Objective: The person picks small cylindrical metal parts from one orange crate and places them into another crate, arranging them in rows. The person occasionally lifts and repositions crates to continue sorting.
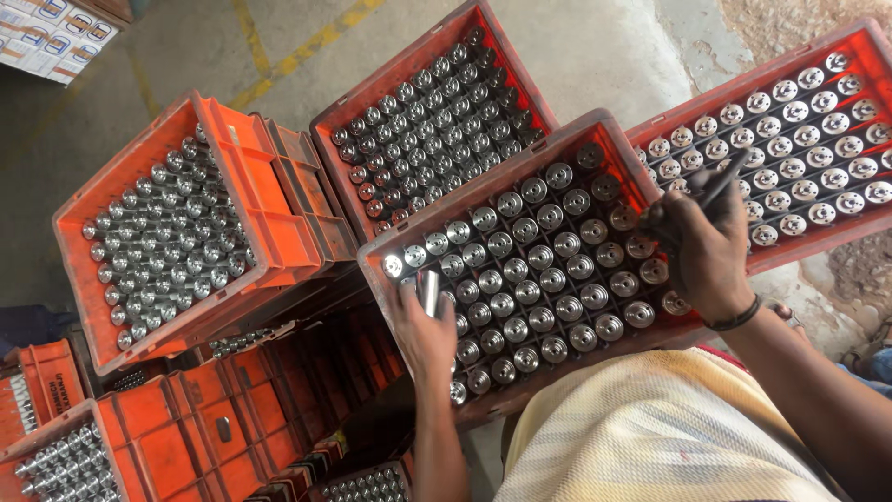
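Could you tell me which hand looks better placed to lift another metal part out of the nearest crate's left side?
Probably the left hand: it rests on the crate's left corner, fingers on a shiny metal part. The right hand sits at the far edge, gripping a dark tool.

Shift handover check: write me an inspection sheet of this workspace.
Surface: concrete floor with yellow lines.
Job's things: gridded red crate of round metal parts; metal cylinder in left hand; dark tool in right hand.
Clutter: more filled orange crates, some stacked.
Grippers: both hands closed on their items.
Cables: nothing seen.
Surroundings: cardboard boxes top left.
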